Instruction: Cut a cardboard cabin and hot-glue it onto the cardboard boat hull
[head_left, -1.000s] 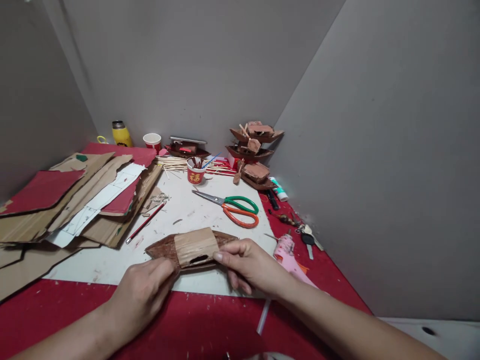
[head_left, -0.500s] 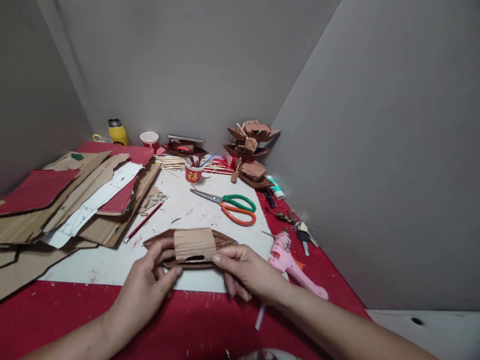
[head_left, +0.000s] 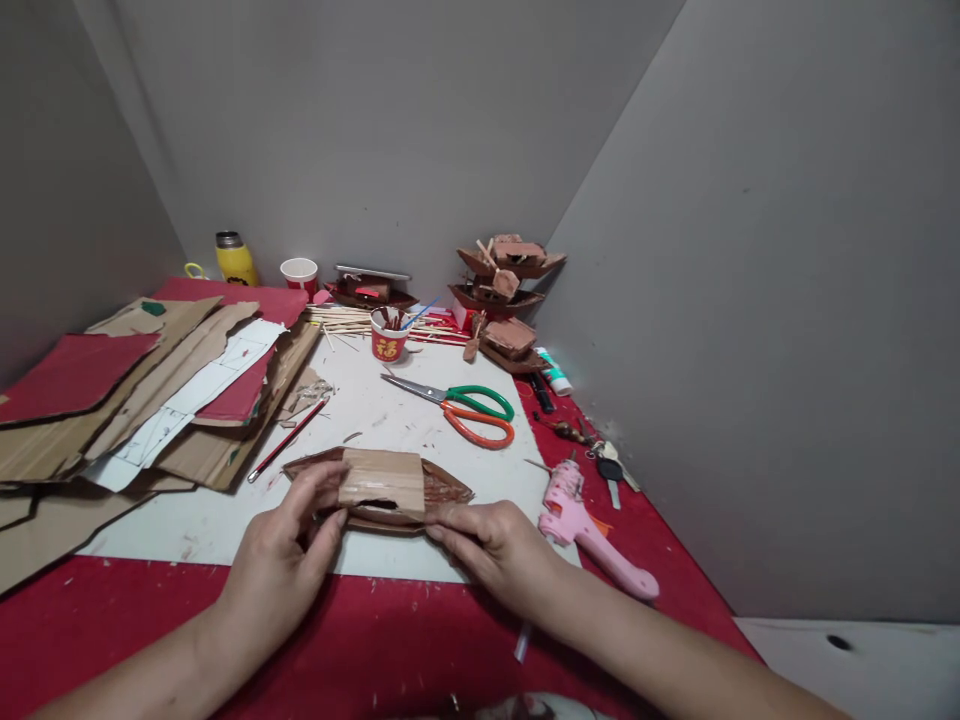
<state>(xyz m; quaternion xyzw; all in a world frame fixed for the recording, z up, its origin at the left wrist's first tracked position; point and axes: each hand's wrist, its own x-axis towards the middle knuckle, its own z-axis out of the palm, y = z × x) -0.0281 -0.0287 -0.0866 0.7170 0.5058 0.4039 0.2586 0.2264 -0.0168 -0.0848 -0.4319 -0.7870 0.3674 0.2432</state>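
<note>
At the near edge of a white sheet [head_left: 187, 535] on a red-topped bench [head_left: 142, 620], a person's bare hands hold a small model boat [head_left: 448, 487]. The left hand [head_left: 281, 545] has its grip clamped on the boat's left part, thumb at the near side; the right hand [head_left: 499, 550] pinches the near side by the cover's right corner, thumb and fingers together, though whether on cover or hull rim cannot be told. The brown hull looks complete. A cardboard cover [head_left: 384, 478] arches across its middle, a ragged dark opening in its near side; whether it is fixed down is not visible, and its bare tan surface suggests colouring remains. A pink glue gun [head_left: 581, 525] lies to the right; to the left, a pencil [head_left: 289, 440] sits near piled cardboard [head_left: 41, 450]. Beyond are green-and-orange scissors [head_left: 457, 410], a red paper cup [head_left: 388, 346] and thin sticks [head_left: 337, 318]. In the far right corner, stacked brown boats [head_left: 517, 256], their covers brown too, appear further along.
</note>
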